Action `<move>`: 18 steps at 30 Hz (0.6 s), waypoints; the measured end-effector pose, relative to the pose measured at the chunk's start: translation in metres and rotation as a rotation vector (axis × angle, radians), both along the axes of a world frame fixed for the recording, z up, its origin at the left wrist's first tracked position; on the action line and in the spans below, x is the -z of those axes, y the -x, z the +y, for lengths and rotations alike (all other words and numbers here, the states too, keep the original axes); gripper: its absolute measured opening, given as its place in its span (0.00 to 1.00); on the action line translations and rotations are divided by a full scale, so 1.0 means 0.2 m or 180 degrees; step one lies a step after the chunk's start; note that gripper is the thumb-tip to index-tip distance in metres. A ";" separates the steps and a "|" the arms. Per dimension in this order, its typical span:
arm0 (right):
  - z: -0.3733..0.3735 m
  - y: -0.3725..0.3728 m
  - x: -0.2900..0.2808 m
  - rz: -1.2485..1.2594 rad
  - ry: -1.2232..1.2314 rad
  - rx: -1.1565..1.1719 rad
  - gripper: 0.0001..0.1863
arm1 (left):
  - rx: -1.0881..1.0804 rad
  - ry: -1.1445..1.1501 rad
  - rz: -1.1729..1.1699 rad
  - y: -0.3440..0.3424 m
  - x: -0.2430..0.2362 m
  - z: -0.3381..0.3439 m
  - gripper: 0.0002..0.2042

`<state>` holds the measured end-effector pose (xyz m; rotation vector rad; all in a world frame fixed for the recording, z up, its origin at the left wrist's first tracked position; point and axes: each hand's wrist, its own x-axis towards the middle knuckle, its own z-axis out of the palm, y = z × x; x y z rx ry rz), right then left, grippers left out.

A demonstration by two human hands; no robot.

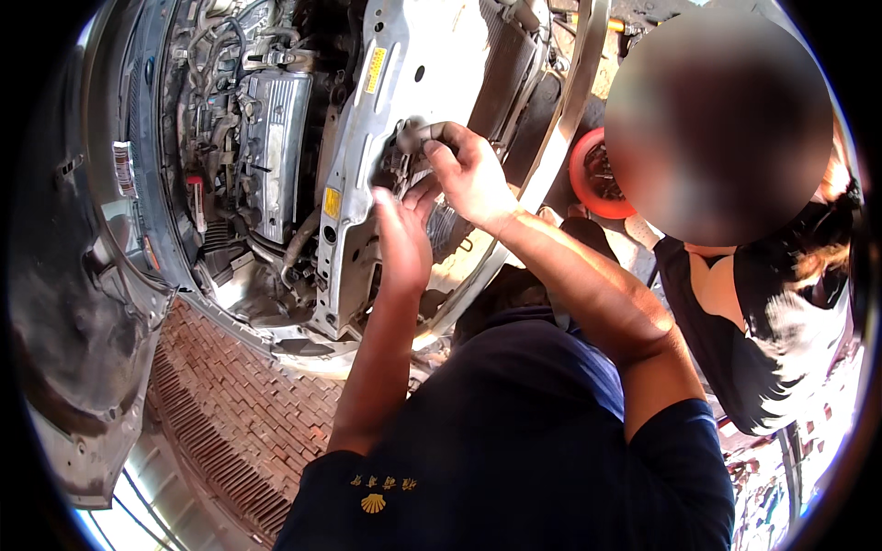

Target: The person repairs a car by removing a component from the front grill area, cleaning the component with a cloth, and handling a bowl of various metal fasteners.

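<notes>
In front of me is the silver radiator support panel (404, 64) of a car's engine bay, with a hood latch mechanism (397, 165) at its middle. My right hand (470, 174) is just over the latch, thumb and forefinger closed together. A small greyish, blurred thing (413, 138) is at those fingertips; its kind does not show. Lower and to the left, my left hand (404, 243) reaches up beside the latch, thumb stretched out and apart from the bent fingers. Nothing shows in its grasp. Part of the latch is hidden behind my hands.
Left of the panel lies the engine with its silver cover (280, 151). A raised hood (78, 303) stands at the far left. On the right, another person (735, 285) sits close by, near a red round basin (581, 174) holding small parts. Yellow-handled tools (627, 28) lie beyond.
</notes>
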<state>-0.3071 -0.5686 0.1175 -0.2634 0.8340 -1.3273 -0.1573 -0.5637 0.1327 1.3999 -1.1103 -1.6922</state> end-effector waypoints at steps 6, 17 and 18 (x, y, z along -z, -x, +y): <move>-0.03 -0.09 0.05 0.0927 0.0370 0.0490 0.16 | -0.0022 0.0616 -0.0717 -0.01 0.03 0.02 0.41; 0.00 -0.02 -0.07 0.2603 0.0718 0.0276 0.14 | -0.0500 0.0487 -0.0503 0.05 0.00 0.02 0.41; -0.01 -0.01 -0.03 0.2605 0.0715 0.0277 0.14 | -0.0478 0.0569 -0.0523 0.04 0.01 0.01 0.41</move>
